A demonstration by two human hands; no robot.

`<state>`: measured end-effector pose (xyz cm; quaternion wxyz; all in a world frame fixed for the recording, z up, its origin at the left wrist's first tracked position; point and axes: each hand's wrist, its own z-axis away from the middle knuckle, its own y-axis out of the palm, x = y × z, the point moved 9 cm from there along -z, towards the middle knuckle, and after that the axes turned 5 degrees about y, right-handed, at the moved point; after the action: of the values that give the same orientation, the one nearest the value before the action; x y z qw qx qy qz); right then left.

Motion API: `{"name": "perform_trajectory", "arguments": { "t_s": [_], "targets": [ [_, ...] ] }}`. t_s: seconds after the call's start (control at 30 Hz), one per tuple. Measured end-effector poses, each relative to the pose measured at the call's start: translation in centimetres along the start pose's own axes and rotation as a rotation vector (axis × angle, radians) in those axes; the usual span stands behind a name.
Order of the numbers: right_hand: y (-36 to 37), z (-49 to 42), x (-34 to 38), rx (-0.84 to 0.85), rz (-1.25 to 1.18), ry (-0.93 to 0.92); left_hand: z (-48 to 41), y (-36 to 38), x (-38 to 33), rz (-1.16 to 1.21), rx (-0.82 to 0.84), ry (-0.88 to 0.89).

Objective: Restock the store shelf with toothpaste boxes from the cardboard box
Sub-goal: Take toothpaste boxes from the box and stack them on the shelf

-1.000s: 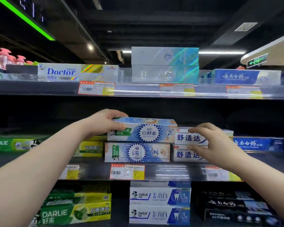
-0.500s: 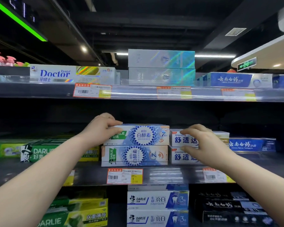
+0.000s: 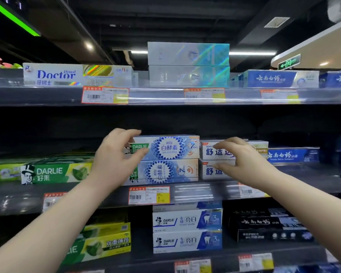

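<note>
A blue-and-white Darlie toothpaste box [image 3: 169,147] lies flat on top of a matching box [image 3: 165,171] on the middle shelf [image 3: 195,192]. My left hand [image 3: 114,160] is at the top box's left end, with fingers above it and thumb in front, spread and loose. My right hand [image 3: 242,160] hovers with fingers apart in front of two stacked white toothpaste boxes [image 3: 211,152] just right of the Darlie stack. It holds nothing. The cardboard box is out of view.
Green Darlie boxes [image 3: 51,173] fill the middle shelf to the left, and blue boxes [image 3: 291,154] sit to the right. The upper shelf [image 3: 165,96] carries silver holographic boxes [image 3: 187,65]. Below are more Darlie boxes [image 3: 185,220] and black boxes [image 3: 264,227].
The top Darlie box has settled squarely onto the lower one. My left hand has loosened its grip at the box's end, and both hands have drawn back slightly.
</note>
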<state>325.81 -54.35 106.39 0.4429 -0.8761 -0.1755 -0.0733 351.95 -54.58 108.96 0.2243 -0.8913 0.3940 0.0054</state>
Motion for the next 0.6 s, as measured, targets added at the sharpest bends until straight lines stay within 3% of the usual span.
{"name": "perform_trajectory", "arguments": {
  "t_s": [0.1, 0.17, 0.37, 0.6],
  "targets": [
    [0.1, 1.7, -1.2, -0.001, -0.004, 0.044, 3.3, 2.2, -1.4, 0.137, 0.095, -0.020],
    [0.3, 3.4, -2.2, -0.008, 0.006, 0.079, 6.0, 5.5, -1.5, 0.221, 0.264, -0.095],
    [2.2, 11.2, -8.2, 0.127, 0.147, 0.240, 15.6, 16.5, -1.9, 0.170, 0.769, -0.210],
    [2.6, 25.6, -19.6, 0.343, 0.274, 0.530, 25.3, 24.1, -9.5, 0.180, 1.065, -0.178]
  ]
}}
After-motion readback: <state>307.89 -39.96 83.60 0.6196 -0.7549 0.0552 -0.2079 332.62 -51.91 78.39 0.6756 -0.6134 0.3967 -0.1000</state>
